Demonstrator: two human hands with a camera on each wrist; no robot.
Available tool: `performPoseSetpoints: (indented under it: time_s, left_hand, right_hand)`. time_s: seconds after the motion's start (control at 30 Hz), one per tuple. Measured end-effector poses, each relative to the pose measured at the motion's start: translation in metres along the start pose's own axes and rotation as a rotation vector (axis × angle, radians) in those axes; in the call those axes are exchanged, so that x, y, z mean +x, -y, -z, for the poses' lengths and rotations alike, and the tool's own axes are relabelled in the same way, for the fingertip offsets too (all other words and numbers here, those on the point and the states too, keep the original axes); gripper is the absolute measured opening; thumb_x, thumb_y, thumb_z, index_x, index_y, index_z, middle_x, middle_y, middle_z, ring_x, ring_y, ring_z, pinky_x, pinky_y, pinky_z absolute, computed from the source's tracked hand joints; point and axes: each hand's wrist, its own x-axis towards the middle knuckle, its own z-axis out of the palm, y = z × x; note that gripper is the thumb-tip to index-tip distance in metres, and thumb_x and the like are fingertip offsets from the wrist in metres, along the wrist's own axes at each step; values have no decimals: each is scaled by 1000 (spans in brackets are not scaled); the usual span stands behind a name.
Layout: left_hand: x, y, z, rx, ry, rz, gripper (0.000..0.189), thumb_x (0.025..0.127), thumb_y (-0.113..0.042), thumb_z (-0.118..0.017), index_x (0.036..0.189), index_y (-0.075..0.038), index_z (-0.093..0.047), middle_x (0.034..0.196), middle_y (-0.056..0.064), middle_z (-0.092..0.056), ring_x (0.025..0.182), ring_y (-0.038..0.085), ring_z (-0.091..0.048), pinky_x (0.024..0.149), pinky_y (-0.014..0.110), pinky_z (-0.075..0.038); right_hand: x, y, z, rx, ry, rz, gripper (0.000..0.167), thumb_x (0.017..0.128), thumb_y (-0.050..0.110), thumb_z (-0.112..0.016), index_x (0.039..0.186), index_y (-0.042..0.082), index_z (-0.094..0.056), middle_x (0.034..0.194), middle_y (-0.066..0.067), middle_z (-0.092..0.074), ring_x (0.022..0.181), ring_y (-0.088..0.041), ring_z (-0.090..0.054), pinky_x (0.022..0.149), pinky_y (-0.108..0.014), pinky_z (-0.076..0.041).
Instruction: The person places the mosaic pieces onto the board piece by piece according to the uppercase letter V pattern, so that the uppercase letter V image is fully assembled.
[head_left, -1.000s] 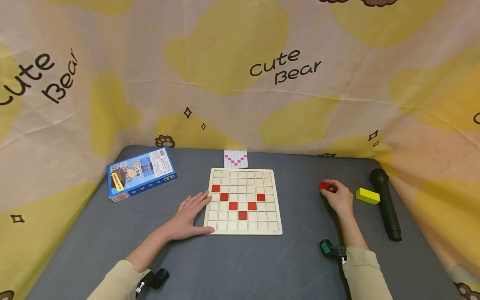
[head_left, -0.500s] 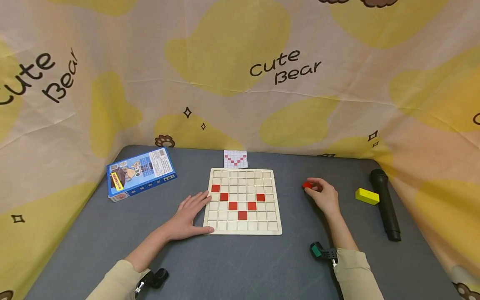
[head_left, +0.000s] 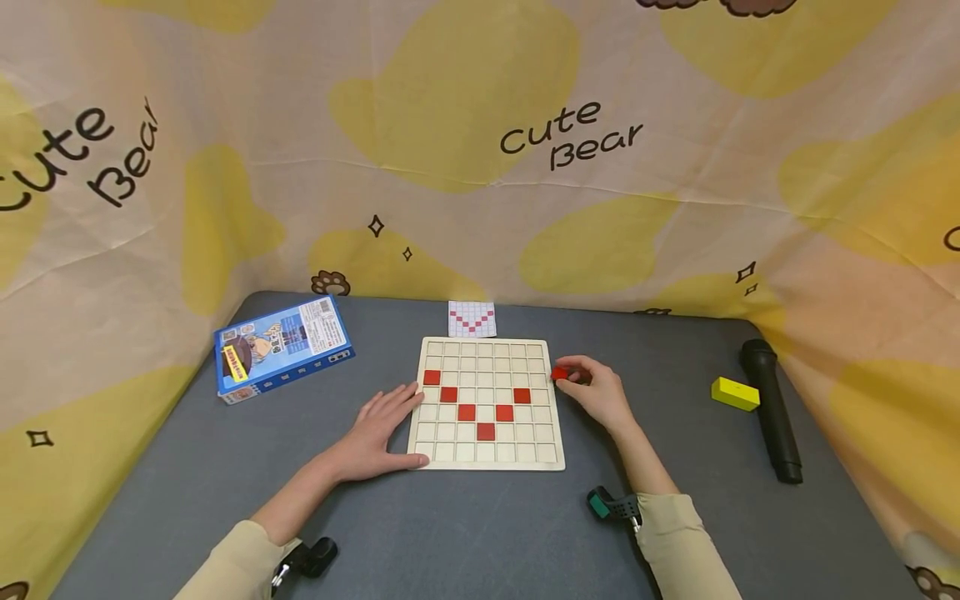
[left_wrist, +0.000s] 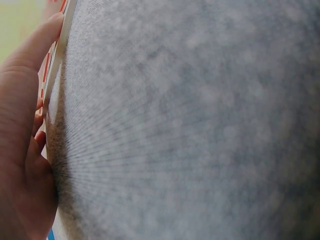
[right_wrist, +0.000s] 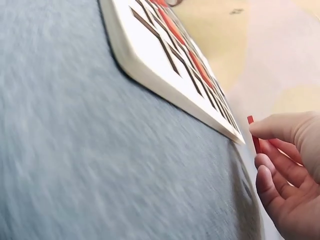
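Note:
A cream grid board (head_left: 517,450) lies on the table with several red square tiles set in its cells in a V shape, among them a lowest tile (head_left: 486,432). My left hand (head_left: 378,436) rests at the board's left edge, fingers straight, with fingertips and thumb touching it. The left wrist view shows the thumb (left_wrist: 35,45) along the rim. My right hand (head_left: 597,390) pinches a small red tile (head_left: 559,373) just off the board's right edge. In the right wrist view the thin red tile (right_wrist: 255,136) stands on edge between thumb and fingers, beside the board (right_wrist: 150,75).
Behind the board lies a small pattern card (head_left: 472,319) printed with a similar V. A blue box (head_left: 285,346) lies at the back left. A yellow block (head_left: 735,393) and a black microphone-like cylinder (head_left: 772,417) lie at the right. A printed cloth (head_left: 465,208) hangs behind the table.
My right hand has moved left with the red tile, from near the yellow block to the board's right edge. My left hand has stayed in place on the board.

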Motion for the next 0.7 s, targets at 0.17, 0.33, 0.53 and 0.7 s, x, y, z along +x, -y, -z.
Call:
performPoseSetpoints:
  time_s: [0.17, 0.33, 0.53, 0.7]
  left_hand:
    - [0, -2, 0, -2, 0, -3, 94, 81, -56, -71, 153, -8, -32, 160, 10, -22, 146, 32, -17, 114, 57, -7]
    - [0, -3, 1, 3, -2, -3, 94, 81, -56, -70, 153, -8, -32, 160, 10, -23, 146, 32, -17, 113, 57, -7]
    - [0, -1, -1, 4, 0, -1, 94, 81, -57, -70, 153, -8, -32, 160, 9, -22, 146, 32, -17, 113, 57, -7]
    - [0, -2, -1, -4, 3, 3, 95, 81, -57, -71, 153, -8, -32, 160, 9, -22, 146, 32, -17, 113, 58, -7]
  right_hand:
    - [1, 5, -11, 3, 48, 48, 32, 84, 14, -76, 115, 13, -70, 92, -3, -68, 86, -19, -58, 72, -30, -44]
    - [1, 7, -16, 11, 86, 86, 31, 84, 12, -76, 115, 13, -70, 89, -2, -66, 83, -19, -55, 71, -31, -42]
    - [1, 7, -18, 13, 94, 101, 29, 85, 11, -76, 113, 13, -71, 86, -2, -63, 82, -19, -53, 71, -33, -40]
    - [2, 5, -20, 4, 94, 98, 27, 86, 10, -74, 112, 15, -72, 84, -1, -60, 81, -19, -51, 69, -32, -39]
